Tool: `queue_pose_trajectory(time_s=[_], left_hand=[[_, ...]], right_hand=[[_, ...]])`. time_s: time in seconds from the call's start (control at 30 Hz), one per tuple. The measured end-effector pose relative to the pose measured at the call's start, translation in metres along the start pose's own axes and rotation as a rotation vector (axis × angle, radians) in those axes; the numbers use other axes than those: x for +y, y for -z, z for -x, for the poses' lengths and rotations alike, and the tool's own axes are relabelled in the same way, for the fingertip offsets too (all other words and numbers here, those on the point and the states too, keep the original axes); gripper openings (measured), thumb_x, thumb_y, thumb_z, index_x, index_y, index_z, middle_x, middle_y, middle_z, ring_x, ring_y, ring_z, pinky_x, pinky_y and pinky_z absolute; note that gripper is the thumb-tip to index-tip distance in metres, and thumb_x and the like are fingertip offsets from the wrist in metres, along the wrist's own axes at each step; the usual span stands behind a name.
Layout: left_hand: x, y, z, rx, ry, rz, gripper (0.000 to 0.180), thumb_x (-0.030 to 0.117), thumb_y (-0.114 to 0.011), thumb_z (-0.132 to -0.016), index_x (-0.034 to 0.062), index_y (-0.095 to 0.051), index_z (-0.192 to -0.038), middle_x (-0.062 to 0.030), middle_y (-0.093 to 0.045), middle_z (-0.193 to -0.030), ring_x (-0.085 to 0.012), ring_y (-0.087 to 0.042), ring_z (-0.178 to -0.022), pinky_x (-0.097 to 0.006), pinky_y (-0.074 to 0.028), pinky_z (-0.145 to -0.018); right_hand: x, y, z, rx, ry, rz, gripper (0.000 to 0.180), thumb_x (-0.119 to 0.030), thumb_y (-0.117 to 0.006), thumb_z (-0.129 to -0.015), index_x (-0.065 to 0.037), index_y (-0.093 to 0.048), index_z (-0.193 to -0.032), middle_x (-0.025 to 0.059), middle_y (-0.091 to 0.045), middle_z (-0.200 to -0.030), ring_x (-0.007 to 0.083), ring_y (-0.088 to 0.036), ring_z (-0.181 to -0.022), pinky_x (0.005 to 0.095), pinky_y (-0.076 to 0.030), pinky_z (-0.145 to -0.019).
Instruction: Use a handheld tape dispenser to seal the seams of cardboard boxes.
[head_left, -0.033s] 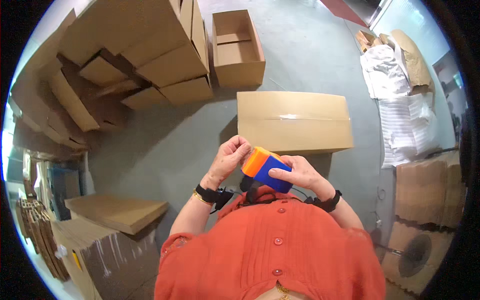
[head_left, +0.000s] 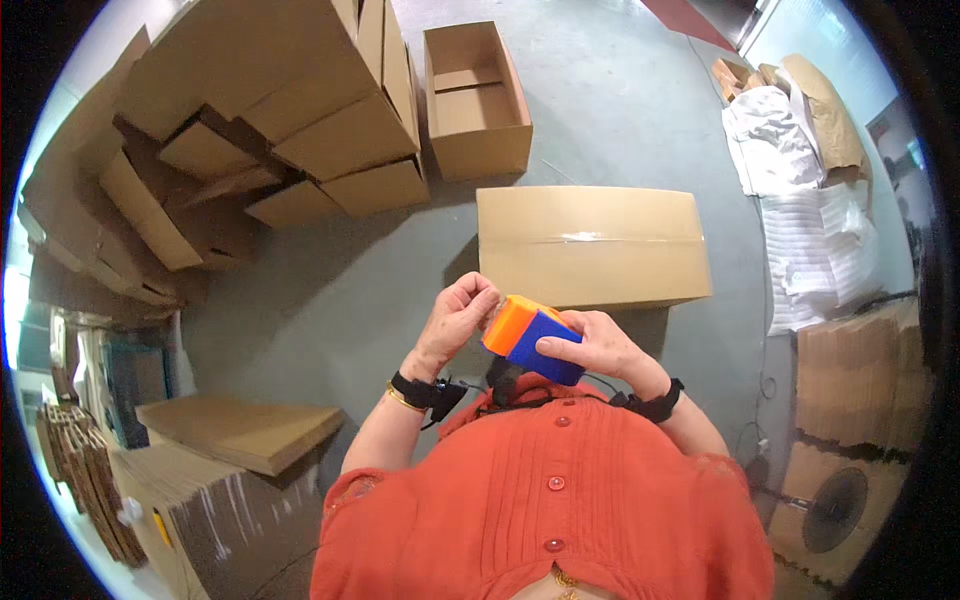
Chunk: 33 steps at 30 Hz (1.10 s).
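My right hand [head_left: 598, 350] is wrapped round the blue body of a blue and orange tape dispenser [head_left: 540, 343], thumb on top, and holds it tilted before my chest. At the orange end, my left hand [head_left: 458, 318] has its fingers closed in a pinch, just beside the dispenser. What the pinch holds, if anything, is too small to make out. Beyond both hands a closed cardboard carton [head_left: 592, 262] lies on the floor, with a shiny strip of clear tape along its top seam.
An open carton [head_left: 480, 150] stands farther off. Large cartons [head_left: 345, 140] are piled at the far left. Flat cardboard [head_left: 240, 425] lies on a stack at the near left. White wrapped packs [head_left: 797, 250] and stacked cardboard [head_left: 855, 385] line the right, near a round dark fan-like thing [head_left: 836, 508].
My hands and the tape dispenser keep nearly the same pose. Only the surroundings shift slightly in the view.
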<state>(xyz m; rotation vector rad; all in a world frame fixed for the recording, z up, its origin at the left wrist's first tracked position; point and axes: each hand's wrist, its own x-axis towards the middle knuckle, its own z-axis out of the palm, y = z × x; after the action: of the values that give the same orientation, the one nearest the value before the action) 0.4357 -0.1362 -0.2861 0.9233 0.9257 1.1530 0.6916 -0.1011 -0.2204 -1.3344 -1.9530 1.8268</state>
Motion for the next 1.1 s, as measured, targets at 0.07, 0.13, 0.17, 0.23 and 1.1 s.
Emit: queue_pose_trajectory(time_s=[0.07, 0.13, 0.17, 0.23, 1.1], left_hand=[[0.015, 0.018, -0.015, 0.041, 0.005, -0.024, 0.015, 0.019, -0.059, -0.106, 0.0066, -0.059, -0.098, 0.0044, -0.059, -0.084, -0.0049, -0.053, -0.072, -0.021, -0.045, -0.067], [0.030, 0.028, -0.030, 0.067, -0.009, -0.067, 0.015, 0.019, -0.059, -0.106, 0.0068, -0.059, -0.098, 0.0043, -0.059, -0.084, -0.0049, -0.053, -0.072, -0.021, -0.045, -0.067], [0.036, 0.035, -0.038, 0.097, -0.031, -0.101, 0.014, 0.019, -0.058, -0.106, 0.0071, -0.058, -0.098, 0.0042, -0.059, -0.084, -0.0049, -0.052, -0.071, -0.021, -0.045, -0.066], [0.042, 0.051, -0.051, 0.104, -0.043, -0.129, 0.016, 0.021, -0.058, -0.106, 0.0076, -0.058, -0.097, 0.0045, -0.058, -0.083, -0.0047, -0.052, -0.072, -0.021, -0.043, -0.066], [0.079, 0.175, -0.282, -0.530, 0.013, -0.426, 0.014, 0.020, -0.060, -0.105, 0.0068, -0.060, -0.099, 0.0065, -0.053, -0.085, -0.0039, -0.046, -0.078, -0.022, -0.042, -0.070]], right_hand=[[-0.011, 0.009, -0.027, -0.040, 0.028, 0.066, 0.061, -0.049, -0.075, -0.087, 0.002, -0.069, -0.119, 0.0079, -0.072, -0.101, 0.0140, -0.064, -0.092, 0.0317, -0.052, -0.083], [-0.014, 0.014, -0.052, -0.057, 0.070, 0.059, 0.063, -0.050, -0.074, -0.087, 0.002, -0.068, -0.122, 0.0090, -0.072, -0.103, 0.0152, -0.065, -0.094, 0.0325, -0.052, -0.086], [-0.014, 0.017, -0.067, -0.052, 0.101, 0.018, 0.064, -0.051, -0.074, -0.087, 0.002, -0.068, -0.122, 0.0096, -0.072, -0.103, 0.0156, -0.065, -0.095, 0.0326, -0.053, -0.087], [-0.045, 0.021, -0.079, -0.035, 0.124, 0.070, 0.070, -0.063, -0.068, -0.086, -0.003, -0.070, -0.120, 0.0164, -0.075, -0.100, 0.0232, -0.071, -0.091, 0.0383, -0.054, -0.084], [-0.122, -0.027, -0.202, 0.738, -0.271, -0.074, 0.057, -0.052, -0.074, -0.086, 0.000, -0.072, -0.110, 0.0188, -0.075, -0.098, 0.0277, -0.073, -0.091, 0.0391, -0.055, -0.082]])
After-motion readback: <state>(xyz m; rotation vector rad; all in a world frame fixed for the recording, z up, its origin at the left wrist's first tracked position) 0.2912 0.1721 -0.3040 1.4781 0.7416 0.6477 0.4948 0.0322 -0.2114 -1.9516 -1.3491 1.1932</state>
